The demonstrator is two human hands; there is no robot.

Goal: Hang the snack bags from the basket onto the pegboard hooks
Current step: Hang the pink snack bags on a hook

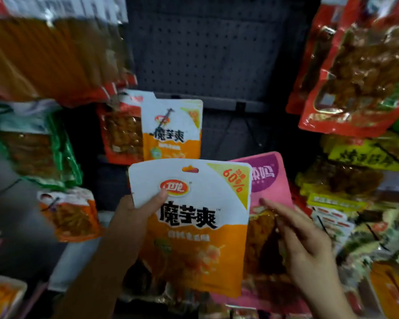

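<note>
A white-and-orange snack bag (191, 226) is pinched by the left hand (134, 217) at its upper left edge, thumb on the front near the red logo, the other fingers hidden behind. The right hand (302, 240) is held with fingers loosely extended, touching the pink bag (272, 203) that lies behind and at three o'clock of the held bag; whether the pink bag is actually gripped cannot be told. The held bag is kept upright in front of the grey pegboard (217, 54), with an identical bag (173, 130) already hung at twelve o'clock. For the step to go well, the slot (190, 169) at the top centre is best raised level with a hook tip and slid straight back, the bag kept flat. The bag is seen as a flat glossy pouch, white above, orange below, with bold black characters and a yellow corner flash
</note>
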